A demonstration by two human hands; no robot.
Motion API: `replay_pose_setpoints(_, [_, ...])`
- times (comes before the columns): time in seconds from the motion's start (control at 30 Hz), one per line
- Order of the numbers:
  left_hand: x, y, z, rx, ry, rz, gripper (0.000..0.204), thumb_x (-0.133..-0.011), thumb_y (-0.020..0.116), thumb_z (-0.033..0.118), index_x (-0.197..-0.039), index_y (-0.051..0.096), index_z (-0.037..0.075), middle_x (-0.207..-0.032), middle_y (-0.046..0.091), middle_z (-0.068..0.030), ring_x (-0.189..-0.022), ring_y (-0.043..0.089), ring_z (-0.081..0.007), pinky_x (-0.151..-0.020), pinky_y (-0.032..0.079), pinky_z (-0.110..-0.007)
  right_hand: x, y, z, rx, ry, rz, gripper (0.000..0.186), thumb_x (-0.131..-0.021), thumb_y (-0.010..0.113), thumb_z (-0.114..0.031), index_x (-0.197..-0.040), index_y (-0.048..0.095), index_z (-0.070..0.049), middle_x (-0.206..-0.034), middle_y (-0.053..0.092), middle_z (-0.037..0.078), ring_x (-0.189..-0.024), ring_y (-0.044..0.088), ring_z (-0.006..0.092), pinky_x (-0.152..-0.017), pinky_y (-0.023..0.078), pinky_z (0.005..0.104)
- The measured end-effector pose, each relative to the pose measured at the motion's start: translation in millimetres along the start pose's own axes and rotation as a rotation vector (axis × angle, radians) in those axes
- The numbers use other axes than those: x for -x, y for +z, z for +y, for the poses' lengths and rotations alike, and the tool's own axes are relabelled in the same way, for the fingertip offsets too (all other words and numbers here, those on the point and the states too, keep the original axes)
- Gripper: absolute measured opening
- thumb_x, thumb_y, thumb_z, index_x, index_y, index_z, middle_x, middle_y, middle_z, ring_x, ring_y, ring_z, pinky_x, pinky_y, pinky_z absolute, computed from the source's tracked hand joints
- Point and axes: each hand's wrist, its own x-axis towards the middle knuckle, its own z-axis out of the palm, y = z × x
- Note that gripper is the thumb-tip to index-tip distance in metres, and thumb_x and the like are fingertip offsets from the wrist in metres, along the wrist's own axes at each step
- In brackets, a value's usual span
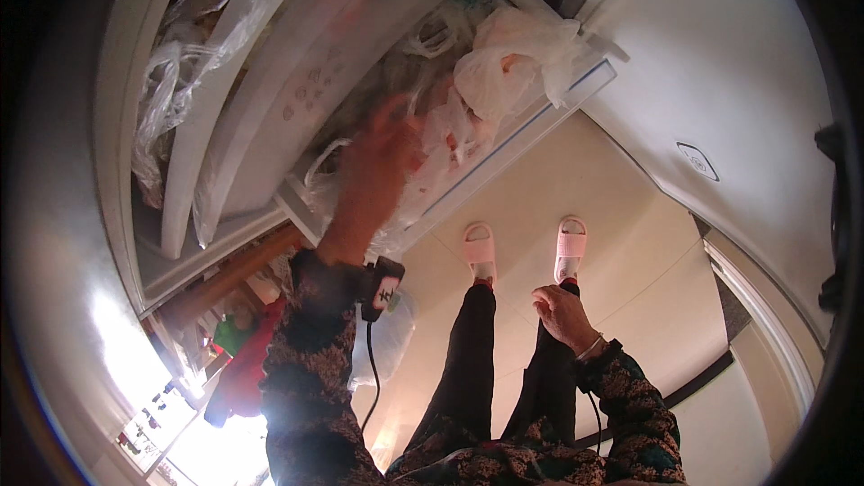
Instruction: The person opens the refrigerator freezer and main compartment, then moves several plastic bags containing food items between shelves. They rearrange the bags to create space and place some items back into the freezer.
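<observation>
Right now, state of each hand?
Left hand: blurred, reaching into the drawer among plastic bags; grip cannot be told.
Right hand: loosely curled by the thigh, holding nothing.

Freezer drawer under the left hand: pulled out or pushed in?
Pulled out. The drawer juts over the floor, its plastic bags exposed from above, and the left hand reaches into it.

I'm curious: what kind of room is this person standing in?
Probably a home kitchen: an open freezer drawer stuffed with plastic bags, the left hand reaching in, and a tiled floor.
</observation>
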Motion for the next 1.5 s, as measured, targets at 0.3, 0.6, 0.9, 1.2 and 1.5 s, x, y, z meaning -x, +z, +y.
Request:
replay_pose_setpoints(0.3, [-80, 30, -46, -0.735, 0.034, -0.089, 0.026, -0.091, 0.064, 0.03, -0.101, 0.068, 0.007, -0.101, 0.069, -0.0161, -0.099, 0.067, -0.0359, -0.08, 0.055, -0.048, 1, 16, 9, -0.024, 0.039, 0.024, 0.017, -0.088, 0.065, -0.011, -0.102, 0.064, -0.002, -0.092, 0.067, 0.017, -0.084, 0.067, 0.0354, -0.072, 0.054, 0.0433])
replay_pose_setpoints(0.6, [-1, -25, -39, -0.811, 0.422, 0.022, 0.019, -0.085, 0.06, 0.01, -0.102, 0.066, 0.006, -0.09, 0.066, -0.012, -0.086, 0.065, -0.0326, -0.074, 0.054, -0.043, 2, 24, 7, -0.065, 0.066, 0.021, 0.016, -0.088, 0.066, -0.011, -0.102, 0.064, -0.002, -0.092, 0.068, 0.017, -0.084, 0.067, 0.0359, -0.073, 0.054, 0.0441])
replay_pose_setpoints(0.9, [59, -53, -6, -0.477, 0.455, 0.259, 0.018, -0.084, 0.063, 0.0, -0.101, 0.066, 0.006, -0.101, 0.066, -0.0123, -0.096, 0.063, -0.0334, -0.081, 0.051, -0.044, -3, 26, -5, -0.068, 0.055, 0.019, 0.015, -0.089, 0.064, -0.01, -0.102, 0.065, -0.002, -0.094, 0.068, 0.018, -0.086, 0.067, 0.0355, -0.075, 0.055, 0.0427])
replay_pose_setpoints(1.2, [82, 6, 44, 0.042, 0.614, 0.182, 0.024, -0.074, 0.067, -0.002, -0.098, 0.066, 0.002, -0.109, 0.063, -0.0136, -0.105, 0.061, -0.0351, -0.1, 0.047, -0.044, -40, -44, -104, -0.362, -0.026, 0.263, 0.014, -0.094, 0.062, -0.002, -0.107, 0.066, 0.0, -0.095, 0.07, 0.016, -0.086, 0.07, 0.0303, -0.075, 0.055, 0.0338])
replay_pose_setpoints(1.5, [77, 45, 78, -0.358, 0.808, 0.104, 0.035, -0.075, 0.063, 0.012, -0.107, 0.067, 0.0, -0.101, 0.061, -0.0138, -0.102, 0.059, -0.0298, -0.095, 0.049, -0.043, -108, -127, -192, -0.834, 0.062, 0.174, 0.028, -0.098, 0.067, -0.027, -0.105, 0.065, 0.0, -0.096, 0.069, 0.006, -0.087, 0.063, 0.0108, -0.08, 0.049, 0.0253])
